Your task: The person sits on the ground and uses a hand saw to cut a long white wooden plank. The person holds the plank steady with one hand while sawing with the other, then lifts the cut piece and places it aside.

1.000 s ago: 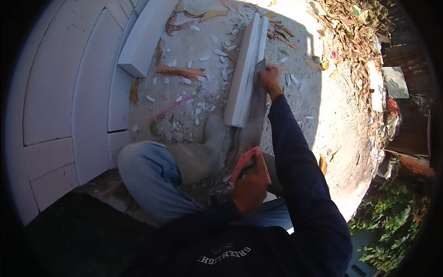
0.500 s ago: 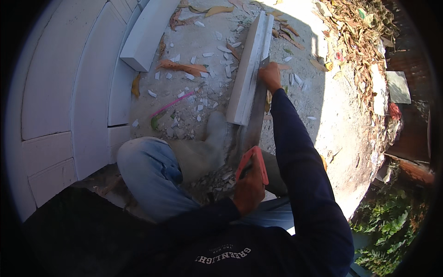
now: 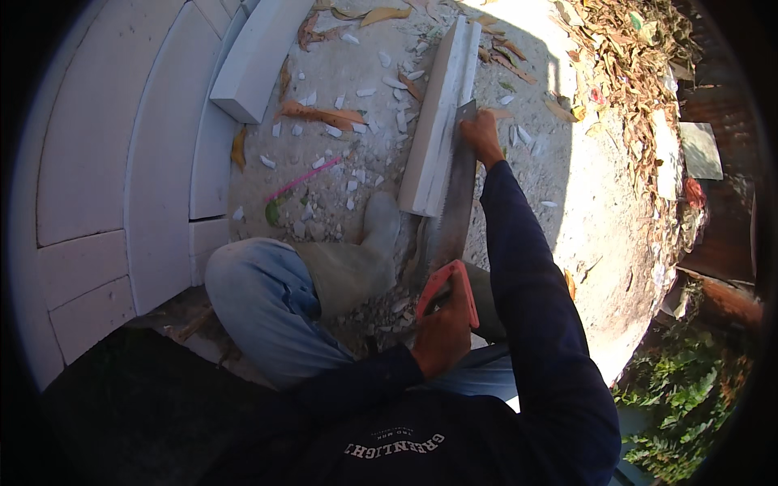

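A: The left hand (image 3: 442, 328) is closed around the red handle of the handsaw (image 3: 450, 219); the right hand (image 3: 484, 136), arm stretched out, pinches the far tip of the blade.

B: And the white block (image 3: 438, 121)?

A: It's a long narrow piece lying on the sandy ground (image 3: 567, 211), just left of the blade, its near end beside the person's boot (image 3: 379, 227). The blade lies along its right edge.

B: How would you handle that well?

A: I'd keep the blade flat against the edge, both hands steady, with fingers clear of the teeth.

B: Anything in the way?

A: White chips (image 3: 356, 134) and dry leaves (image 3: 320, 115) litter the ground. A pink stick (image 3: 304, 178) lies to the left, well apart. Stacked white blocks (image 3: 154, 162) curve along the left side, and leaf litter (image 3: 624, 73) lies on the right.
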The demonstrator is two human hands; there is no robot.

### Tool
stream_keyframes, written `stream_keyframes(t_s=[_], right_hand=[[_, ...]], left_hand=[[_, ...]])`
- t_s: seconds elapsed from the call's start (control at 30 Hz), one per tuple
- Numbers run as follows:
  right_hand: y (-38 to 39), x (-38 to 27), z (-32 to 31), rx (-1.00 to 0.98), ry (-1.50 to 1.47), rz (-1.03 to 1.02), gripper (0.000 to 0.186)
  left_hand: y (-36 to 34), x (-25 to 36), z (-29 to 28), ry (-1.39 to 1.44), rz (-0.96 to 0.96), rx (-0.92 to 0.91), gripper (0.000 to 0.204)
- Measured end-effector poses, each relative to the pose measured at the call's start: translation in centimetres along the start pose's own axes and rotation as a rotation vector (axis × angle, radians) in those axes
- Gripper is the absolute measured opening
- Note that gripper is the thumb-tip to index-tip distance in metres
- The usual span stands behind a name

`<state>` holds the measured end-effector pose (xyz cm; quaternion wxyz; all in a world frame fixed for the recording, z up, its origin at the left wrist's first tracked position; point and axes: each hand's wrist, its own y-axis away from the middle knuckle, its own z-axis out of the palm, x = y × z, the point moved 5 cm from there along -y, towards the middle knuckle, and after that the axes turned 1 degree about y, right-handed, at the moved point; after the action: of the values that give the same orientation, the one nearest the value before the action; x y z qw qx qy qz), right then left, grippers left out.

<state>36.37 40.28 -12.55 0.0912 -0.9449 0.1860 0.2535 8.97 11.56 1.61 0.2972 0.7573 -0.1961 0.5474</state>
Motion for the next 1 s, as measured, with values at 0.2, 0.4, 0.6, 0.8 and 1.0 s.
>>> stream_keyframes(t_s=[0.2,0.4,0.6,0.8,1.0], right_hand=[[1.6,-0.9,-1.2,-0.099,-0.361,0.221,0.036],[3.1,-5.3,-6.6,0.114,-0.381,0.341,0.032],[0.7,-1.2,-3.2,0.07,0.029,0.276,0.037],[-0.1,-5.8,-3.8,-0.082,-0.595,0.491,0.031],[-3.3,-3.5,-0.2,0.18,0.137,-0.041,0.035]], left_hand=[[-0.4,2.6,-1.3,-0.477,0.006,-0.056,0.099],[1.7,2.0,-1.7,-0.445,0.005,-0.036,0.092],[1.5,1.0,-1.1,0.005,0.122,0.15,0.094],[0.9,-0.1,-4.4,0.01,0.237,0.381,0.079],[-0.9,0.9,-13.3,0.167,0.162,0.386,0.071]])
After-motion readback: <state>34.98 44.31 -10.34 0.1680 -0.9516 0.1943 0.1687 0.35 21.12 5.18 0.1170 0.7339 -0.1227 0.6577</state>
